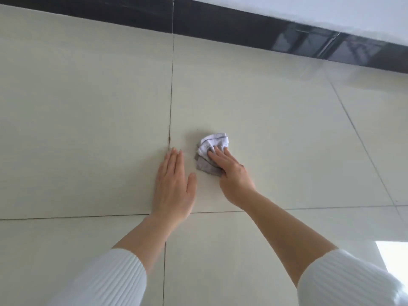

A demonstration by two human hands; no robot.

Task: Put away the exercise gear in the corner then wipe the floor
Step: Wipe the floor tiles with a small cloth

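1. In the middle of the frame, on the pale glossy tiled floor [88,107], sits the cloth [212,143]. It is a crumpled white-and-grey rag, just right of the vertical grout line [171,96].
2. Our right hand [233,175] comes in from the lower right and rests on the cloth. Its fingers [220,154] lie nearly straight across the cloth's lower half, pressing down, not closing round it. The thumb sits at the cloth's near edge, and we cannot tell whether it nips a fold.
3. Our left hand [174,186] lies flat on the tile just left of the cloth and apart from it. Its fingers are straight and together and hold nothing. We judge it is propping us up.
4. No exercise gear shows in the frame, only the dark skirting board [220,25] across the top, so we take this to be the wiping part of the task.
5. We expect the cloth to be soft, light and limp. It should bunch up or slip out from under the hand on so smooth a tile.
6. The safest hold is a broad one on its middle, with the loose folds gathered under the fingers and palm. If the tile is damp, the propping hand may also slide.
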